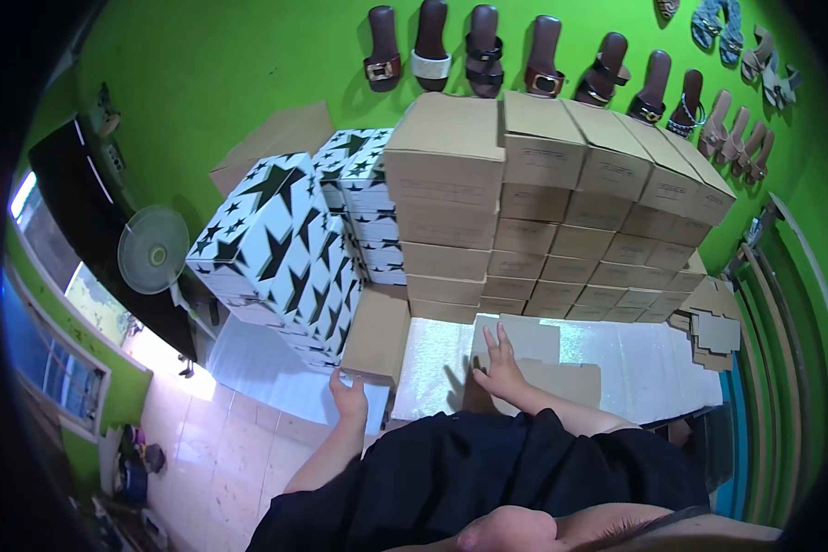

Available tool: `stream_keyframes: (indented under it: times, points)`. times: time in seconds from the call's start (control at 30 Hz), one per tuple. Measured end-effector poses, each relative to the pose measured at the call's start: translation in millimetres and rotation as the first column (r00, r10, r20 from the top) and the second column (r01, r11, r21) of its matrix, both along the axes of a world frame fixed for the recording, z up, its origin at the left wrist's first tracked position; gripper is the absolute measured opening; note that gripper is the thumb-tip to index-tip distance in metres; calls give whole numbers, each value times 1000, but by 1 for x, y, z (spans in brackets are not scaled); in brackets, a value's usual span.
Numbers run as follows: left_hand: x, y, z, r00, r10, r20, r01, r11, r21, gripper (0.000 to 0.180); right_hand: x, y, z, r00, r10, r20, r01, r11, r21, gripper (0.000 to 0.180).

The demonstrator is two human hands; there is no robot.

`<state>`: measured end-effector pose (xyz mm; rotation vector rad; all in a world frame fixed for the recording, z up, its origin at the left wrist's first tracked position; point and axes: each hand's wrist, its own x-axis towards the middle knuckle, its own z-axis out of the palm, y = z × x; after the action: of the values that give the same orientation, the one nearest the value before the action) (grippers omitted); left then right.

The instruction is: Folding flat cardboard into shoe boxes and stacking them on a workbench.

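Observation:
A brown cardboard box (377,333) stands lengthwise between the star-patterned stack and the brown stacks. My left hand (348,399) is at its near left corner, fingers partly bent and closed against the edge. To the right, my right hand (501,370) is stretched out with its fingers apart and holds nothing. Under and beside it lies a flat, cut piece of cardboard (566,382) with notched edges. How closely the right palm touches the cardboard cannot be made out.
Tall stacks of brown boxes (446,198) rise beyond my hands. White boxes with black stars (276,244) stand at left, near a fan (154,250). Folded cardboard pieces (716,331) lie at the right end of the white table covering (649,359). Sandals (545,55) hang on the green wall.

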<state>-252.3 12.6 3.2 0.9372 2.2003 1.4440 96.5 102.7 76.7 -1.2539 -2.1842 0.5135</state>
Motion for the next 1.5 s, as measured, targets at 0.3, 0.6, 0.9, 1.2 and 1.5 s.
stream_keyframes:
  times: [0.3,0.6,0.9,1.2,1.5]
  points:
    - [-23,-6,6,963,-261,70,266,961,-71,71,-114,-24,-28,923,348,166,-303,920,-247,101]
    - [-57,-2,-2,888,-458,40,443,831,-336,87,-149,-7,-64,939,341,29,-264,773,-576,108]
    - [-37,-11,30,868,-495,31,478,818,-319,90,-162,-5,-73,950,311,-10,-284,855,-434,122]
    - [-13,-18,94,700,-653,-289,664,744,-71,86,-140,-3,-8,934,123,-337,-189,967,-170,118]
    - [26,0,111,356,-804,-476,883,456,-110,80,-69,2,45,990,114,-89,-114,993,1,109]
